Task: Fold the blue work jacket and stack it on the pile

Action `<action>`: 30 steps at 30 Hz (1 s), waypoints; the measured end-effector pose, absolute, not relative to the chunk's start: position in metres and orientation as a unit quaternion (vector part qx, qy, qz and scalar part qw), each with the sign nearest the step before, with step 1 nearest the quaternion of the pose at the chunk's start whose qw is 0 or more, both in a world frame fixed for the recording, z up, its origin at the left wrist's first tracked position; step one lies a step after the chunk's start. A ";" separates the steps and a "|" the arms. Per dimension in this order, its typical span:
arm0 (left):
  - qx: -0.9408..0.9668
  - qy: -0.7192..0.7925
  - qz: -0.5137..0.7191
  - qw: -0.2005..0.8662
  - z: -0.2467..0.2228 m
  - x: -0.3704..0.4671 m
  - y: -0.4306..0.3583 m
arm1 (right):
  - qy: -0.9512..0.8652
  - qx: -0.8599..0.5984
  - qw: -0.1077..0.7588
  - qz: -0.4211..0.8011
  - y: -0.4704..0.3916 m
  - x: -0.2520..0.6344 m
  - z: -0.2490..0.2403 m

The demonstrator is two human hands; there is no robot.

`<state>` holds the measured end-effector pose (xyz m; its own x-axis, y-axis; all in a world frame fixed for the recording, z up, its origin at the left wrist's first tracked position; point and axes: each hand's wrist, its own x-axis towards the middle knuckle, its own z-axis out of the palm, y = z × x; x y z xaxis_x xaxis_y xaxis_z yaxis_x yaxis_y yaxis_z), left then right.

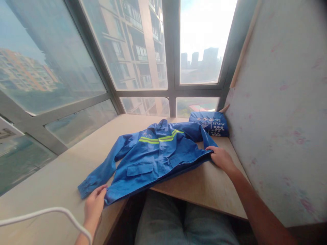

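A blue jacket [143,156] with yellow-green reflective stripes lies front side up, its collar toward the windows and its hem toward me. My left hand [94,204] pinches the hem's left corner. At the hem's right corner, my right hand [221,159] is closed on the fabric, holding it a little raised. The left sleeve stretches out toward the lower left, with its cuff beside my left hand. The other sleeve bends behind my right hand. Part of the hem hangs past the front edge of the wooden surface [189,187].
A folded blue bundle [209,123] with white print lies in the back right corner, by the patterned wall [278,112]. Windows [143,44] stand behind and at the left. A white cable [51,210] crosses the lower left. My legs [163,221] are below the edge.
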<state>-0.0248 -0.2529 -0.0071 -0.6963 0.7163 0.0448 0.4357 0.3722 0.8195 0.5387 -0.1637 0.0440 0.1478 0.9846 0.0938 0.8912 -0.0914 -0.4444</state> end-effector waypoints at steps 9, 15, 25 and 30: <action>0.448 0.808 0.376 0.061 -0.037 -0.023 -0.185 | -0.612 -0.774 0.094 0.137 -0.145 0.530 0.007; 0.477 0.804 0.353 0.034 -0.050 -0.019 -0.135 | -0.619 -0.760 0.119 0.160 -0.106 0.506 -0.015; 0.734 0.641 0.200 -0.099 -0.079 0.021 -0.133 | -0.690 -0.703 0.151 0.080 -0.105 0.404 -0.083; 0.721 0.652 0.207 -0.109 -0.089 0.010 -0.101 | -0.715 -0.676 0.171 0.057 -0.047 0.392 -0.098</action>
